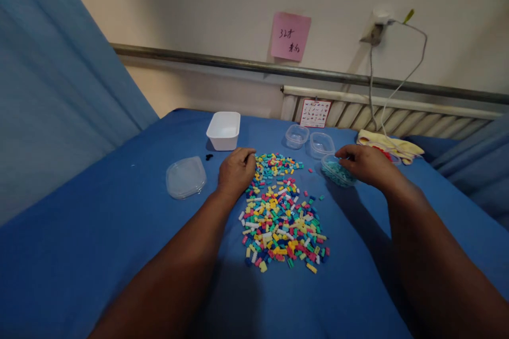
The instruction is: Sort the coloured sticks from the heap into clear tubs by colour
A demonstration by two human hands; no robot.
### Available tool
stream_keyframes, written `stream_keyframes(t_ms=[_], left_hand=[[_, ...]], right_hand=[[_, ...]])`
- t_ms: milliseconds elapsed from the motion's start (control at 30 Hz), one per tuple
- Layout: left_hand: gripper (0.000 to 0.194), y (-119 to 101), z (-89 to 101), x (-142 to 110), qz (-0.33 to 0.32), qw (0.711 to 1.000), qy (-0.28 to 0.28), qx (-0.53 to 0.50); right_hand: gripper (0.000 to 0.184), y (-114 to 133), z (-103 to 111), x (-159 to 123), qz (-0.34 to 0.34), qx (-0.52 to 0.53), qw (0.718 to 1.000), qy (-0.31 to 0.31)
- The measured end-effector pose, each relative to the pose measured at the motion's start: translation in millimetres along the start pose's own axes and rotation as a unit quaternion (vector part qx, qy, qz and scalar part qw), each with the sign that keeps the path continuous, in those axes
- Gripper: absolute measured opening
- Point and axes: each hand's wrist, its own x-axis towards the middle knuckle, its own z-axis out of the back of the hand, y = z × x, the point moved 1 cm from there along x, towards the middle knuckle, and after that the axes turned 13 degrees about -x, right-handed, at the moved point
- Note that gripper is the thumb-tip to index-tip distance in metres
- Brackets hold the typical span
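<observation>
Small building bricks (280,222) in many colours lie in a loose pile on the blue sheet, with a smaller heap (274,165) at its far end. My left hand (237,170) rests at the left edge of that far heap, fingers curled inward; what they hold, if anything, is hidden. Over the rim of a clear plastic tub (337,176) of teal bricks is my right hand (363,163). Its thumb and fingers are pinched together, and I cannot make out anything between them.
Two clear tubs (296,137) (321,145) stand behind the teal one. A white box (224,131) is at the back left, with clear lids (186,177) and a small black object (209,157) nearby. A yellow cloth (387,143) lies at right, near a hanging cable (421,58).
</observation>
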Motion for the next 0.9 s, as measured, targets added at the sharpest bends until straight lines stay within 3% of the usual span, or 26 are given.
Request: stream_keyframes(t_ms=[200, 433, 633, 700, 767, 833, 900], left_hand=[[0.026, 1.4, 0.9, 1.0, 0.01, 1.0, -0.005, -0.005], [0.026, -1.2, 1.9, 0.2, 0.009, 1.0, -0.002, -0.013], [0.027, 0.2, 2.2, 1.3, 0.028, 0.999, -0.016, -0.017], [0.027, 2.1, 1.9, 1.7, 0.046, 0.998, -0.024, -0.023], [0.028, 3.8, 1.8, 1.8, 0.064, 0.997, -0.03, -0.03], [0.029, 4.9, 2.0, 1.8, 0.079, 0.996, -0.034, -0.038], [0.03, 5.5, 2.3, 1.8, 0.093, 0.994, -0.039, -0.047]], right_hand=[[0.035, -23.0, -3.9, 1.7, -0.011, -0.015, 1.0, -0.011], [0.084, -25.6, -17.0, -4.2, 0.013, -0.013, 0.991, 0.135], [0.086, -22.1, -9.4, -5.5, 0.004, -0.063, 0.991, 0.122], [0.079, -11.9, 0.8, -7.5, 0.006, -0.071, 0.994, 0.086], [0.061, 9.6, 9.6, -10.6, 0.053, -0.045, 0.997, 0.044], [0.045, 40.7, 11.8, -14.9, 0.152, 0.035, 0.987, 0.023], [0.04, 74.6, 5.4, -20.8, 0.263, 0.121, 0.957, 0.037]])
